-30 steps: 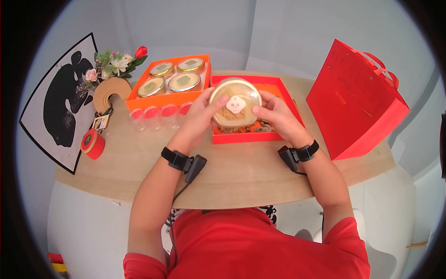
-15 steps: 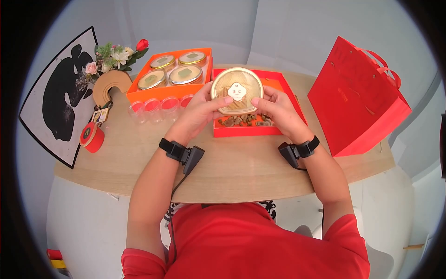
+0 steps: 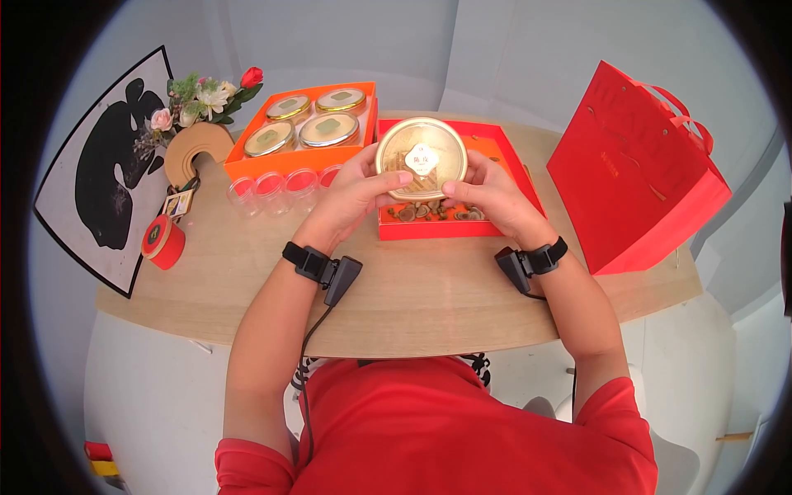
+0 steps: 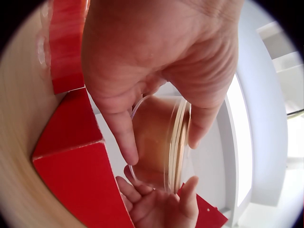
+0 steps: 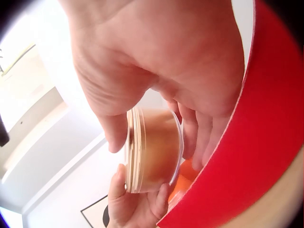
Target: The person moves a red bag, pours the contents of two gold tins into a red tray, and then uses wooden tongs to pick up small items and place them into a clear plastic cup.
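Meanwhile, both the left hand [image 3: 356, 194] and the right hand [image 3: 487, 191] grip a round clear-plastic container with a gold lid [image 3: 421, 158], fingers curled round its rim, holding it tilted up just above the open red cardboard gift box [image 3: 452, 229] on the table. By the look of it, the container is being lifted out or turned for inspection. Any next move calls for a steady two-handed hold, keeping clear of the orange tray of four gold-lidded jars [image 3: 305, 130] just left of the box.

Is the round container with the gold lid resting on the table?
No, both hands, left hand and right hand, hold the round container raised above the red box.
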`<act>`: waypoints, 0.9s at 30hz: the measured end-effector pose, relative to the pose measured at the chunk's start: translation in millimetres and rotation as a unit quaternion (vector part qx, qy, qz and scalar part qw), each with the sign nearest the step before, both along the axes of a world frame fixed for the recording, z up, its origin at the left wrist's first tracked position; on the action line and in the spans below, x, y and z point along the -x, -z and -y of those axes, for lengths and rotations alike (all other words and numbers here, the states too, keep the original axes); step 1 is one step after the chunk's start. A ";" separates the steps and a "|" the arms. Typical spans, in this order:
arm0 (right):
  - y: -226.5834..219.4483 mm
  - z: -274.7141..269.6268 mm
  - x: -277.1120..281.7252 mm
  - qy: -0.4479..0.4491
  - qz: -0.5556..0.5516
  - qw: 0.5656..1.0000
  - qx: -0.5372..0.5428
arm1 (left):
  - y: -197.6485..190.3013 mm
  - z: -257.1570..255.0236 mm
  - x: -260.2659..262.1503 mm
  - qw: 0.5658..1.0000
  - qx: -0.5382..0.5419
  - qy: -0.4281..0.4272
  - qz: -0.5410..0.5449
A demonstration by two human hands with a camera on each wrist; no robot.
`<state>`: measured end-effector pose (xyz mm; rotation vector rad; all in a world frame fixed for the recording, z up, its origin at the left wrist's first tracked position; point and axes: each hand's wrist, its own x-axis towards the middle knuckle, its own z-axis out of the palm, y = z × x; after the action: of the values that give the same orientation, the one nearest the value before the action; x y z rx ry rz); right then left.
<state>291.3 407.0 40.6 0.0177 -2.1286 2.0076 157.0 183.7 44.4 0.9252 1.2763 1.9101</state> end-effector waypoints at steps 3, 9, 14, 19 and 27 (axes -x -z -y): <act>0.2 -0.7 0.2 0.000 0.008 1.000 -0.012 | 0.7 0.1 0.6 1.000 0.007 -0.003 -0.003; -7.0 3.9 -4.1 0.012 0.011 0.999 -0.031 | 2.3 0.0 0.8 1.000 0.003 -0.001 -0.001; -15.6 16.2 -12.6 0.045 0.024 0.999 -0.011 | 7.5 -3.8 5.2 1.000 -0.012 0.012 -0.017; -9.9 13.1 -3.0 0.037 -0.020 0.999 0.022 | 6.4 -7.2 3.9 0.997 0.037 -0.039 -0.059; -3.5 1.6 -3.8 -0.008 -0.082 0.996 0.040 | -8.2 -1.3 2.0 0.996 -0.020 -0.056 -0.067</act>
<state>295.1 405.4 44.1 0.1815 -1.9539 2.0228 155.0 185.0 52.6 1.0365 1.3978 1.9951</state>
